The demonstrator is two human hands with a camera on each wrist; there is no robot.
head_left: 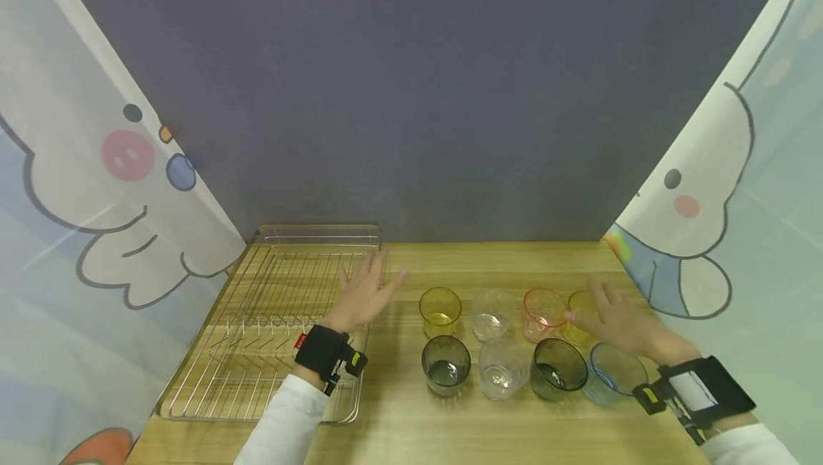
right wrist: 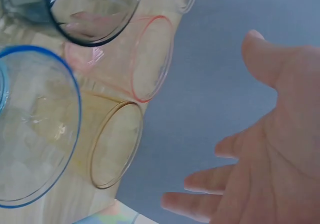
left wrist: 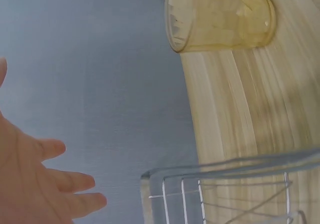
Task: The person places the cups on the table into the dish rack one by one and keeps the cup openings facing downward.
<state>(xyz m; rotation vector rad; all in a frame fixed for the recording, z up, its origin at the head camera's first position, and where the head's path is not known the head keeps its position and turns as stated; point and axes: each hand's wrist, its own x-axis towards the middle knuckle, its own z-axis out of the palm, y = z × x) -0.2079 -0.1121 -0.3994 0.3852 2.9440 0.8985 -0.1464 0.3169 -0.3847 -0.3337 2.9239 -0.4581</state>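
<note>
My left hand (head_left: 363,298) is held over the right side of a wire dish rack (head_left: 350,411), fingers spread and holding nothing. The right hand (head_left: 620,322), also with straight, spread fingers, hovers over the right end of two rows of glasses. Beneath it are a yellow glass (head_left: 581,333) and a blue-rimmed glass (head_left: 607,386). Left of these stand a pink-rimmed glass (head_left: 543,316) and a dark grey glass (head_left: 558,372). Farther left are two clear glasses, a yellow glass (head_left: 440,311) and another dark grey glass (head_left: 446,367). Both palms show bare in the wrist views.
The wooden table (head_left: 398,422) carries the rack on the left and the glasses on the right. Behind it rises a dark grey panel (head_left: 424,108). Printed cartoon curtains hang on both sides. Wire dividers (head_left: 257,336) stand up inside the rack.
</note>
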